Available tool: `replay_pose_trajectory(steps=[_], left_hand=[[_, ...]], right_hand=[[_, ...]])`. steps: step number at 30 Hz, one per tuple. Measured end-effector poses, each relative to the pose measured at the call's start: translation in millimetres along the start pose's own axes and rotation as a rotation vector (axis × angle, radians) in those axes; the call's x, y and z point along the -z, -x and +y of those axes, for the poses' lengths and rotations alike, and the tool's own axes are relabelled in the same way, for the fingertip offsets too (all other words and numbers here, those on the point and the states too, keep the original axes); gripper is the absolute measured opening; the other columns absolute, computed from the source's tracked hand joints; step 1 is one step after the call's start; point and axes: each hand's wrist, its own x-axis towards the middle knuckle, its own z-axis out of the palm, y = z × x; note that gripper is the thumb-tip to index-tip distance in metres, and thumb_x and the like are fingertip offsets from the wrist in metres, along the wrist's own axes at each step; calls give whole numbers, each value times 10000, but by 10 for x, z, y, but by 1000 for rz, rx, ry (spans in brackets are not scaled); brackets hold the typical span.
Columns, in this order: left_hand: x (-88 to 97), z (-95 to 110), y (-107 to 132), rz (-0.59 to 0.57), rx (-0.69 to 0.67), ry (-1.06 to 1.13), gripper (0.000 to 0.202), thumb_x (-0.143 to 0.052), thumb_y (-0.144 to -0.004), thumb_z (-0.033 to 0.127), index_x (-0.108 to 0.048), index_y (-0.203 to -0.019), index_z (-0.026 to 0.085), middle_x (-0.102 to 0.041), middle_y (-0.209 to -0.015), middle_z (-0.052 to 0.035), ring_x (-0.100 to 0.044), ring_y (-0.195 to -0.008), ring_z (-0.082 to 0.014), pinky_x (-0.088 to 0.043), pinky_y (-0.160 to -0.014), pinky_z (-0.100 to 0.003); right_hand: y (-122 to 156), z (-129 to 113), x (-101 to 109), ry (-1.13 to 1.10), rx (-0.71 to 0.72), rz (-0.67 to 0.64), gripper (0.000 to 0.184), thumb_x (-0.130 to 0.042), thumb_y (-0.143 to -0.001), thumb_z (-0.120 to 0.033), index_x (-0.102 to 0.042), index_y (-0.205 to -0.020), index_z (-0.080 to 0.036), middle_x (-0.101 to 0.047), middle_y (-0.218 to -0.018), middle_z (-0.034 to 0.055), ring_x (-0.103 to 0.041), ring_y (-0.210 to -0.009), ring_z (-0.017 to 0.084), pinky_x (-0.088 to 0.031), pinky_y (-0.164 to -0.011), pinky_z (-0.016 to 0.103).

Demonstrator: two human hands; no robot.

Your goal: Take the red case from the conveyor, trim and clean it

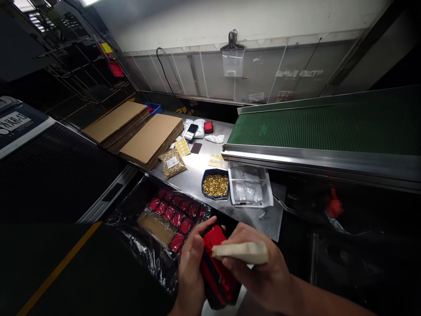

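My left hand [190, 267] is wrapped round a red and black case [217, 272], low in the view and in front of the steel table [194, 175]. My right hand [259, 272] grips a flat cream block [241, 252] and holds it across the top of the case. Just beyond my hands a box lined with black plastic [144, 250] holds rows of several red cases [174, 213] and a tan sheet [156, 228].
On the table stand a blue dish of small gold parts [215, 185], a bag of gold parts [171, 163], a white tray of clear bags [250, 188], cardboard stacks [153, 138], yellow sticker sheets [182, 147] and a phone [190, 131]. A green conveyor belt [322, 127] runs to the right.
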Motion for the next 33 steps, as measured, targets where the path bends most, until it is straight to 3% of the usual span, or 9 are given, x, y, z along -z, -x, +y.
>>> replay_pose_trajectory(steps=[2,5,9,14,19,24,27,30,33], left_hand=[[2,8,11,-18,7,50,599,-568,-866,626,-640,-1221,150,-710,-1046,-145,-652,-993,-287,-502,-917,-373],[9,51,42,-66,3,122,670,-568,-841,673,-591,-1284,171,-690,-1131,-167,-659,-1015,-327,-529,-890,-412],[42,79,67,-90,-28,138,736,-560,-812,726,-567,-1306,181,-664,-1203,-190,-666,-970,-327,-570,-797,-397],[85,11,62,-105,-32,215,718,-570,-810,718,-581,-1285,180,-652,-1232,-202,-645,-1029,-326,-572,-830,-397],[77,-8,95,-177,-109,234,715,-552,-794,746,-628,-1246,197,-640,-1234,-200,-636,-1006,-364,-588,-789,-471],[58,-3,113,-202,-211,252,716,-567,-747,783,-667,-1188,229,-642,-1194,-187,-640,-957,-396,-579,-767,-522],[56,-1,115,-215,-225,287,704,-573,-740,787,-679,-1168,238,-649,-1165,-175,-650,-915,-378,-572,-781,-518],[89,-6,97,-220,-215,297,711,-606,-719,783,-685,-1163,233,-644,-1172,-182,-640,-934,-392,-570,-781,-530],[134,-35,43,-220,-195,264,739,-616,-718,776,-664,-1196,215,-633,-1210,-201,-620,-1014,-423,-568,-791,-527]], right_hand=[[-23,26,23,-40,-45,54,118,-677,-869,-253,-706,-956,-180,-670,-875,58,-642,-785,167,-539,-687,275],[-4,214,188,-112,-205,290,248,-720,-843,-365,-694,-956,-146,-689,-904,84,-655,-827,201,-566,-720,284],[146,937,519,-215,-676,577,364,-738,-803,-499,-635,-805,-150,-615,-668,16,-548,-586,109,-473,-512,197],[265,2009,683,-227,-1174,581,321,-607,-924,-349,-573,-727,-97,-537,-540,11,-426,-392,66,-284,-319,164],[99,2485,688,-335,-1229,541,361,-602,-935,-468,-584,-915,-108,-628,-759,10,-565,-560,68,-449,-441,157],[62,2602,729,-311,-1293,505,261,-572,-968,-357,-573,-898,-106,-621,-792,10,-582,-613,81,-492,-501,184],[116,2526,684,-234,-1276,485,184,-565,-968,-269,-565,-879,-108,-599,-774,-3,-552,-594,75,-458,-491,179],[146,2145,566,-167,-1179,455,140,-528,-969,-211,-562,-885,-104,-607,-802,23,-557,-620,88,-433,-501,188],[159,1375,429,-139,-889,385,206,-576,-948,-338,-605,-1029,-150,-653,-1004,65,-630,-866,150,-511,-670,237]])
